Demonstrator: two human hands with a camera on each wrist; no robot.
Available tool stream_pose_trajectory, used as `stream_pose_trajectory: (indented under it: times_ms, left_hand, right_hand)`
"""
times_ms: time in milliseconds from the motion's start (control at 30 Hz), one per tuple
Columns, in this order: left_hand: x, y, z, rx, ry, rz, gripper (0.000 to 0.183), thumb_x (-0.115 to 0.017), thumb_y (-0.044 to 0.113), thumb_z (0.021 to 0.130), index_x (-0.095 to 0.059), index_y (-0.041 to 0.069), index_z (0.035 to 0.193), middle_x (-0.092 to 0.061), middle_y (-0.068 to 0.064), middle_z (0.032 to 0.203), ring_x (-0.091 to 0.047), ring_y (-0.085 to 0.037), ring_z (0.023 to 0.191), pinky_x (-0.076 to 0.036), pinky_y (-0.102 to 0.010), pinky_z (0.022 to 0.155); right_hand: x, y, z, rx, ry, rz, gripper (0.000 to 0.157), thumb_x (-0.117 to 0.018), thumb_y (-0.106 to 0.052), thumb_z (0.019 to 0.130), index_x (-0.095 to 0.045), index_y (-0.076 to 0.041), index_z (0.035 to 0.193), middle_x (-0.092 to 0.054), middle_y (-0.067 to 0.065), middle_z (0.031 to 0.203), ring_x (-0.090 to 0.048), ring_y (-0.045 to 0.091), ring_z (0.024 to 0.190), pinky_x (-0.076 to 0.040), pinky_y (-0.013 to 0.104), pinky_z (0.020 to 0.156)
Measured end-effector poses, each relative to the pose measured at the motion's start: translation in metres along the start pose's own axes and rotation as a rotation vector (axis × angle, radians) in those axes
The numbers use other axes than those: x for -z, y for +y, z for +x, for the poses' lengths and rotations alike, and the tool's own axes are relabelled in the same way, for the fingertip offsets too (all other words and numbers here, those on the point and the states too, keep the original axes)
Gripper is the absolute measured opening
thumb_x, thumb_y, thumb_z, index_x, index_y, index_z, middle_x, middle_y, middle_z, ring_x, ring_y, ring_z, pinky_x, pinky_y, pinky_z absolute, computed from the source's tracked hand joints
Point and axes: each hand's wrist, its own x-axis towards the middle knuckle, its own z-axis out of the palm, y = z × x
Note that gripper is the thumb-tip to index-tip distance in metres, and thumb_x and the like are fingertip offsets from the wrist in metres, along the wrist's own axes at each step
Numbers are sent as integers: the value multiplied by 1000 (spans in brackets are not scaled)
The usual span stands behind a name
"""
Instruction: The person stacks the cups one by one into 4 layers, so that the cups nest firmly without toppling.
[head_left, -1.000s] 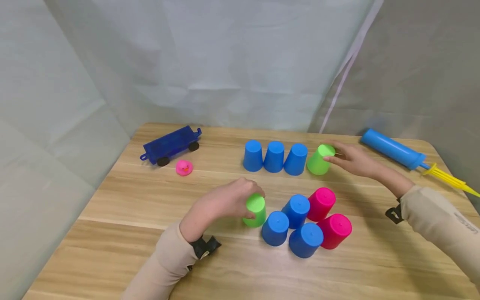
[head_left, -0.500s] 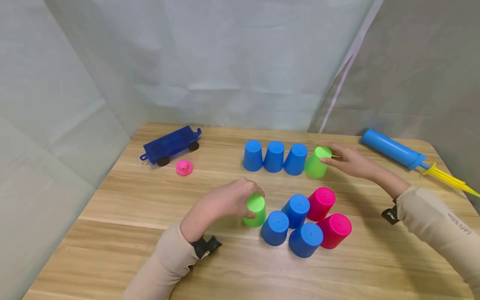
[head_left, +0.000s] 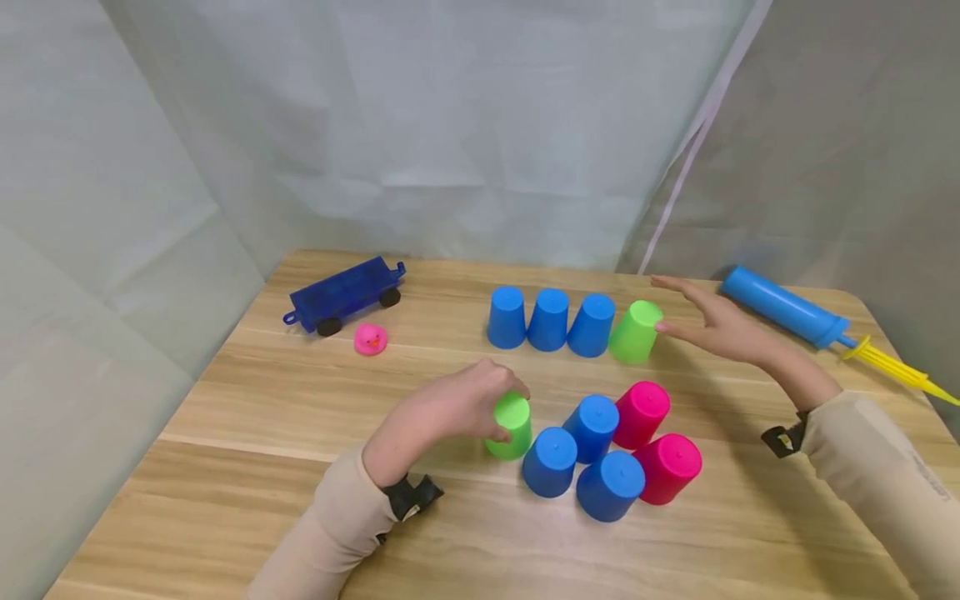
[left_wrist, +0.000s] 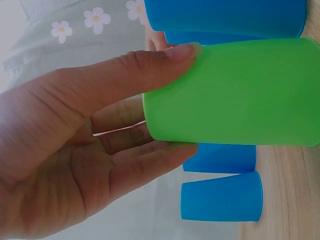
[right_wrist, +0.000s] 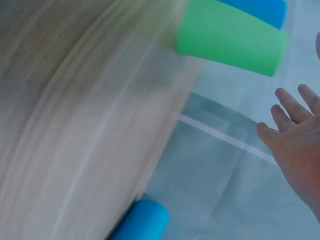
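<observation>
My left hand (head_left: 453, 407) holds an upside-down green cup (head_left: 513, 427) on the table, thumb on one side and fingers on the other; the left wrist view shows the same grip on the green cup (left_wrist: 235, 95). Beside it, three blue cups (head_left: 551, 462) and two red-pink cups (head_left: 669, 469) stand upside down in a cluster. Farther back, a second green cup (head_left: 636, 333) ends a row of three blue cups (head_left: 548, 321). Just right of that cup, my right hand (head_left: 716, 327) has its fingers spread; in the right wrist view it is apart from the green cup (right_wrist: 230, 37).
A dark blue toy wagon (head_left: 345, 295) and a pink rubber duck (head_left: 371, 339) sit at the back left. At the back right lies a blue pump (head_left: 787, 308) with a yellow end. Pale sheeting (head_left: 450, 125) hangs behind the wooden table (head_left: 262, 475).
My right hand has moved the rear green cup slightly left against the blue row, then let go and opened its fingers. The left hand stays on its cup.
</observation>
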Motion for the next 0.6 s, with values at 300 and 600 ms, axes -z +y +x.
stream_pose_trajectory:
  times_ms: [300, 600]
  left_hand:
    - [0, 0, 1, -29, 12, 0, 39, -82, 13, 70, -68, 6, 105, -68, -3, 97, -58, -11, 81, -49, -18, 69]
    - [0, -1, 0, -33, 18, 13, 42, -83, 14, 69, -68, 5, 107, -68, -5, 101, -59, -12, 84, -49, -19, 71]
  right_hand:
    - [-13, -19, -33, 122, 107, 3, 77, -75, -11, 78, -36, -19, 144, -35, 11, 147, -30, 33, 135, -29, 67, 96]
    - [-32, -30, -54, 181, 110, -24, 73, -77, -12, 76, -43, -21, 140, -44, 4, 142, -32, -4, 129, -42, 55, 93]
